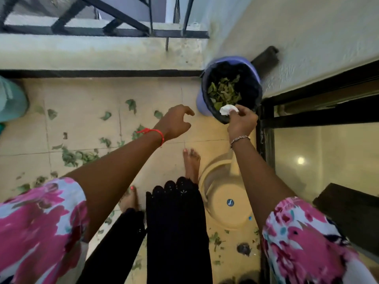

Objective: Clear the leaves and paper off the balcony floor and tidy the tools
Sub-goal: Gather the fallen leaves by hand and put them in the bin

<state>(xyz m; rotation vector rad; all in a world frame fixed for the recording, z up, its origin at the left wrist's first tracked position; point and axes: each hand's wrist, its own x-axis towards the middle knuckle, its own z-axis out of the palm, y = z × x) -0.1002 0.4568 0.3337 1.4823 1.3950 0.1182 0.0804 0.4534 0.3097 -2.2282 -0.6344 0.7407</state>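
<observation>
While right hand [242, 123] pinches paper [228, 109] right at bin [255, 77] rim, above leaves [223, 92] inside; left hand [176, 125] hovers loosely curled, holding nothing, just left of bin.

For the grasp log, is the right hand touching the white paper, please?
Touching: the head view shows the right hand pinching the white paper.

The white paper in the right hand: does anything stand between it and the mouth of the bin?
Nothing visible does. The right hand pinches the paper just over the near rim of the bin, whose mouth is open, with leaves inside. The left hand hangs apart, to the side.
</observation>
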